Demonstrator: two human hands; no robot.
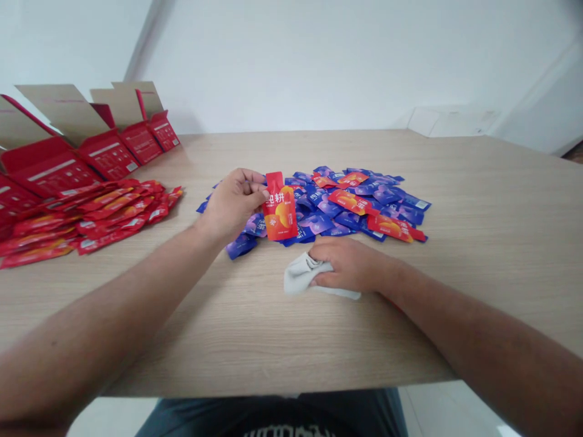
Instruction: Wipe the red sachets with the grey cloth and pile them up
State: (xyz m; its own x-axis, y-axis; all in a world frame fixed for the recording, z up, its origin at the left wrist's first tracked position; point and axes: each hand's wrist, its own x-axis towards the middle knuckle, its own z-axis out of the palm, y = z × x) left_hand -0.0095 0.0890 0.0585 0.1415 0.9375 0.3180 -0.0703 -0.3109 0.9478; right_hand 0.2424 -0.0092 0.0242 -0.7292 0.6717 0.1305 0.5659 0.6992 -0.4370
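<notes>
Left hand [234, 203] pinches an orange-red sachet [281, 207] above a blue sachet heap [364, 203]. Right hand [350, 264], half-closed, grips a white cloth [300, 276] on the desk [501, 255].

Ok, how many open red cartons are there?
Five cartons: farthest, second, middle, fourth, and nearest, in a row along the table's left side; more may hide past the frame.

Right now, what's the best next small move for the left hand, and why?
Probably move the red pouch in the left hand over to the red pouches at left: matching ones lie there, by the open red boxes, while the blue heap beside it differs.
</notes>
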